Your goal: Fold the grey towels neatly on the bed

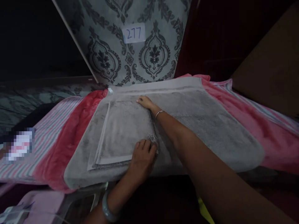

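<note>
A grey plush towel (123,130) lies folded into a rectangle, with pale hem edges along its left and near sides. Its near right corner is under my left hand (143,155), whose fingers are curled over the fold and closed on it. At the far right corner, my right hand (145,102) pinches the towel's edge, the fingertips pressed together. Beneath the folded towel is a larger grey plush cloth (205,133), spread flat with a pale band along its far edge. The thumbs are partly hidden.
Red-pink plush fabric (72,137) and striped cloth (56,124) drape under the grey cloth on both sides. Patterned wallpaper (154,56) behind carries a paper marked 277 (134,33). A dark red panel (210,37) stands at back right. A pink object (44,202) sits lower left.
</note>
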